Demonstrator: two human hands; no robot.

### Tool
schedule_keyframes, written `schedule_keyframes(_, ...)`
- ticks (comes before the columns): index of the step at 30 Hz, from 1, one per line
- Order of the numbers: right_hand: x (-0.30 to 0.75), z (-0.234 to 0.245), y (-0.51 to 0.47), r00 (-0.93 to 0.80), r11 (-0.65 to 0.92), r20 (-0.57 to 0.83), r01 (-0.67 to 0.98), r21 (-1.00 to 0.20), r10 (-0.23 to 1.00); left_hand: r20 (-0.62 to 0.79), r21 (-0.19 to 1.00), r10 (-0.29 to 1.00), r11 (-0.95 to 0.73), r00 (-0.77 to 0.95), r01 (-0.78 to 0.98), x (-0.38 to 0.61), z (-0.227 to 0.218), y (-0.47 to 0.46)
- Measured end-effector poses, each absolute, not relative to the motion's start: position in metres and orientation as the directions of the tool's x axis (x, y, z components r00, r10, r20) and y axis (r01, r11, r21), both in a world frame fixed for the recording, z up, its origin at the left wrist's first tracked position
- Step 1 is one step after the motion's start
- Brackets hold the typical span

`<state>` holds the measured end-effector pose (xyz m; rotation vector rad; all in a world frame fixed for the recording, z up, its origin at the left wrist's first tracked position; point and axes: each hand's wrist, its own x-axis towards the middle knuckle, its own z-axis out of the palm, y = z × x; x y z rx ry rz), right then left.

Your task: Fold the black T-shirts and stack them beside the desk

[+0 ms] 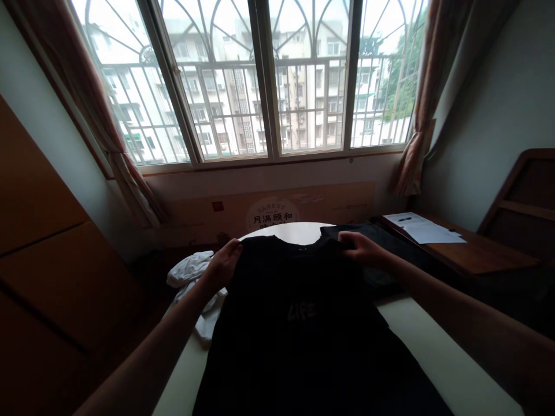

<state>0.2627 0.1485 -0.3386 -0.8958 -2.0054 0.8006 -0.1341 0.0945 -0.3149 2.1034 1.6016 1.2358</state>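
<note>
A black T-shirt (299, 346) stretches between my hands over a white table (451, 352), its neckline at the far end and small lettering on its front. My left hand (225, 264) is closed on the shirt's left shoulder. At the other shoulder, my right hand (361, 248) pinches the fabric. The lower part of the shirt runs out of view toward me. To the left of the shirt lies a crumpled white garment (191, 270), partly hidden behind my left arm. Other dark cloth (381, 254) lies beyond and beside my right hand.
A brown wooden surface (485, 254) at the right carries white paper sheets (420, 227) and a pen. Behind the table, a printed cardboard panel (195, 214) stands below a barred window (303, 104). Curtains hang on both sides, and wooden cabinets (56, 277) are at the left.
</note>
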Motion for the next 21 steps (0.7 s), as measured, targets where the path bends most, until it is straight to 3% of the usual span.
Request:
schedule_keyframes(4, 0.281, -0.301, 0.136, -0.435, 0.583, 0.412, 0.406, -0.704, 0.801, 0.567, 0.298, 0.808, -0.382, 0.160, 0.875, -0.140, -0.269, 0.072)
schedule_keyframes(9, 0.288, -0.265, 0.148, -0.342, 0.551, 0.497, 0.747, -0.372, 0.798, 0.626, -0.021, 0.763, -0.190, 0.161, 0.982, -0.150, -0.223, 0.087)
schedule_keyframes(12, 0.276, -0.254, 0.170, -0.290, 0.442, 0.563, 0.884, -0.152, 0.774, 0.616, -0.107, 0.781, -0.048, 0.104, 0.993, -0.151, -0.217, 0.123)
schedule_keyframes(14, 0.263, -0.253, 0.189, -0.283, 0.397, 0.586, 0.915, -0.072, 0.759, 0.600, -0.144, 0.796, 0.007, 0.082, 0.990, -0.149, -0.222, 0.150)
schedule_keyframes(17, 0.239, -0.265, 0.217, -0.256, 0.344, 0.556, 0.937, -0.058, 0.791, 0.554, -0.168, 0.832, 0.070, 0.036, 0.983, -0.143, -0.242, 0.185)
schedule_keyframes(21, 0.213, -0.299, 0.243, -0.223, 0.282, 0.466, 0.958, -0.060, 0.856, 0.428, -0.115, 0.897, 0.173, -0.108, 0.978, -0.136, -0.275, 0.213)
